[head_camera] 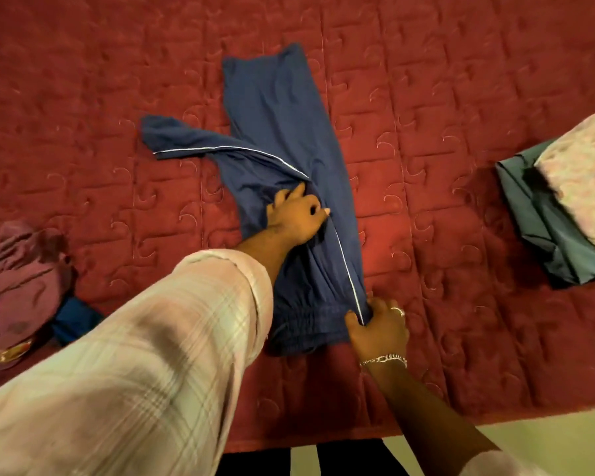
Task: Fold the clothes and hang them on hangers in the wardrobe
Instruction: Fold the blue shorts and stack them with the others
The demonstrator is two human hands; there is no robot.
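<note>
Navy trousers (pixel 282 139) w/ white side piping lie lengthwise mid-bed on the red quilt (pixel 461 97), waistband at the near edge; 1 leg runs straight away, the other splays off to the left. Left hand (pixel 298 216) rests on the fabric near the crotch, fingers curled, bunching cloth. Right hand (pixel 378 326), w/ ring & bracelet, pinches the waistband corner by the piping. Maroon clothes pile (pixel 21 269) far left; folded grey & pink stack (pixel 564 207) far right.
</note>
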